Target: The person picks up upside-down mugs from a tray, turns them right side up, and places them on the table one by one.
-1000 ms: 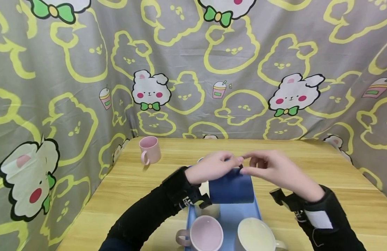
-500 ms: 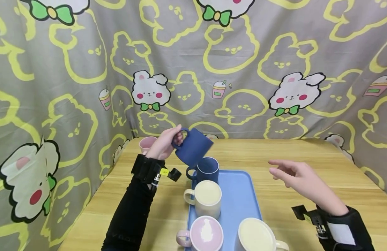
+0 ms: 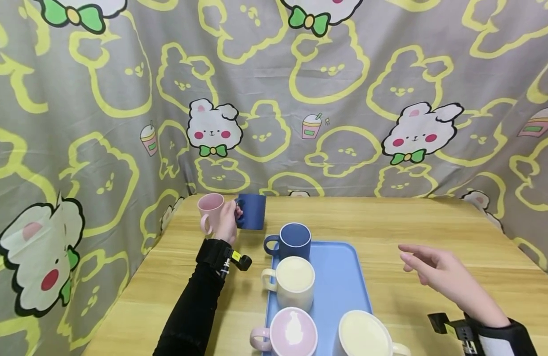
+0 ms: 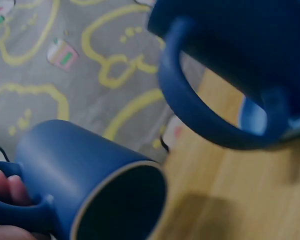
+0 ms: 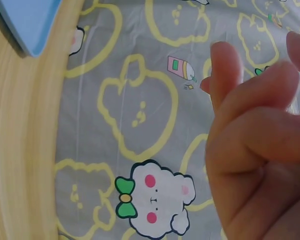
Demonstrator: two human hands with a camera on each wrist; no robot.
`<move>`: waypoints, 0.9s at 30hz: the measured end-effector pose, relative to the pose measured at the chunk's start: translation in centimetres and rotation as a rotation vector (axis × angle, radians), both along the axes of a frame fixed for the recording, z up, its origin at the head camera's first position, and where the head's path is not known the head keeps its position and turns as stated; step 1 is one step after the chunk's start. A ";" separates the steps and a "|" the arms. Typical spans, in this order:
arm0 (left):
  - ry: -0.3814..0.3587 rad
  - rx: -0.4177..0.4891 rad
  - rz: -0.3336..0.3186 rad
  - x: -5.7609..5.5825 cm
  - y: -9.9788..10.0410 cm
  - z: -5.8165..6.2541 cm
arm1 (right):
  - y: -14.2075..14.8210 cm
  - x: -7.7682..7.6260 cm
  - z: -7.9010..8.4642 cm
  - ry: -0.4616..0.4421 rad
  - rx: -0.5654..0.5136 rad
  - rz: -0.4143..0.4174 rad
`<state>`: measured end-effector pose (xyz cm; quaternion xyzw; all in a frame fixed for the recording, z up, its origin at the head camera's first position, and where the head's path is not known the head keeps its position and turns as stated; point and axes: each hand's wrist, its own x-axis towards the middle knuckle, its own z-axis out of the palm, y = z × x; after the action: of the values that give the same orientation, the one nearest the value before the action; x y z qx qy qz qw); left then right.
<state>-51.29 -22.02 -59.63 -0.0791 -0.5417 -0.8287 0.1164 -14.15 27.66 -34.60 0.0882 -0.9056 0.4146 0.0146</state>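
Note:
My left hand [image 3: 227, 222] grips the handle of a dark blue mug [image 3: 251, 211] at the table's back left. The mug is turned upside down, its mouth toward the tabletop in the left wrist view, with fingers [image 4: 17, 190] through the handle. Just left of that hand stands a pink mug [image 3: 210, 210]. A second blue mug [image 3: 294, 241] stands upright at the tray's far left corner; its handle [image 4: 190, 100] looms large in the left wrist view. To the right of the tray, my right hand [image 3: 438, 269] hovers with loosely bent fingers, holding nothing.
On the blue tray [image 3: 338, 277], a cream mug [image 3: 293, 284] and a pink mug [image 3: 293, 333] line the left side. Another cream mug [image 3: 364, 336] stands at the near right. A patterned curtain [image 3: 265, 118] borders the wooden table [image 3: 411, 217].
Both hands were at the blue mug above the tray. The right hand has let go and drawn back right; the left has carried the mug to the back left, then lowered it.

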 end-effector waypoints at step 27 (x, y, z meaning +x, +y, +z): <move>0.070 -0.215 0.077 0.8 -2.0 -6.4 | -0.2 0.0 -0.9 -0.098 -0.019 0.002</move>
<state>-50.50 -24.07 -66.07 -0.0989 -0.6256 -0.7576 0.1579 -14.13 27.48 -35.48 0.0684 -0.9011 0.4272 -0.0295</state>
